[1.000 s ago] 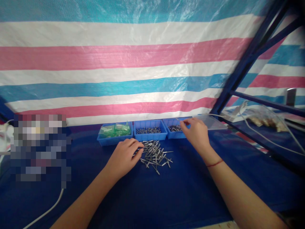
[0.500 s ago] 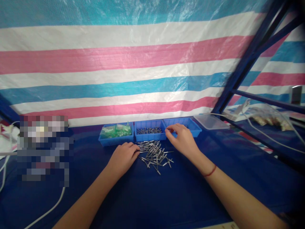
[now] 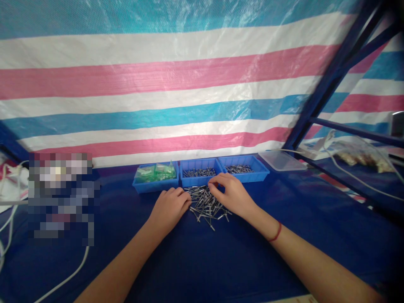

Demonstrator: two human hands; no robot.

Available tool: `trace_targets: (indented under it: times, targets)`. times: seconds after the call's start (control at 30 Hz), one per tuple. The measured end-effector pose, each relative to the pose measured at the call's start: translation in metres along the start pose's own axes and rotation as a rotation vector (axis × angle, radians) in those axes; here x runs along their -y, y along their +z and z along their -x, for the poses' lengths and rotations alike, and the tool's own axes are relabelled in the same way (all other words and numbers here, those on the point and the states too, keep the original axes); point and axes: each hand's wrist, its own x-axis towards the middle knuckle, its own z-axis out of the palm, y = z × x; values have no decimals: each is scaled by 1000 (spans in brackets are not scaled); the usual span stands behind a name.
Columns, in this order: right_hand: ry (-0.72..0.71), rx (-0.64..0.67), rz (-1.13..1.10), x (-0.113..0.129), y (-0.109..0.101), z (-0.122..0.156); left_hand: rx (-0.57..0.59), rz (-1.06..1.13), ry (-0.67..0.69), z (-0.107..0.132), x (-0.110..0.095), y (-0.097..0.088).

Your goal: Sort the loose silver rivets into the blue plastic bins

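A loose heap of silver blind rivets (image 3: pixel 205 203) lies on the dark blue tabletop, in front of a row of blue bins. At the heap's left edge rests my left hand (image 3: pixel 170 206), its fingers curled and pressed together; anything between them is hidden. My right hand (image 3: pixel 232 195) hovers over the heap's right side, thumb and forefinger bent towards each other in a pinch. Whether a rivet is in that pinch cannot be made out. Rivets also lie in the middle bin (image 3: pixel 199 182) and in the right bin (image 3: pixel 260 176).
The left bin (image 3: pixel 154 186) holds green plastic packets (image 3: pixel 164 171). A clear plastic lid (image 3: pixel 280 160) lies right of the bins. White cable (image 3: pixel 74 273) runs along the left, beside a blurred-out patch. Blue frame bars (image 3: pixel 328 84) and a striped sheet (image 3: pixel 164 80) stand behind.
My right hand has come from over the right bin to the heap, moving left and nearer to me, so the rivets in that bin now show. My left hand stays by the heap.
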Motion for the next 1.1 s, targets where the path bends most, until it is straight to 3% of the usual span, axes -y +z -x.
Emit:
trace_targets:
  times: [0.17,0.33,0.43,0.73,1.1]
  targets:
    - [-34,29,-59,5,1,1,-54,-1,-54,1,1,4]
    - [-31,42,-213,12,6,3,-208,363,-151,-1,-5,6]
    - [41,5,-364,21,9,6,-266,538,-178,-1,-15,6]
    - [158,-73,-526,33,10,10,-243,670,-179,1,-28,3]
    - [120,-80,-546,32,10,10,-227,699,-51,-1,-23,5]
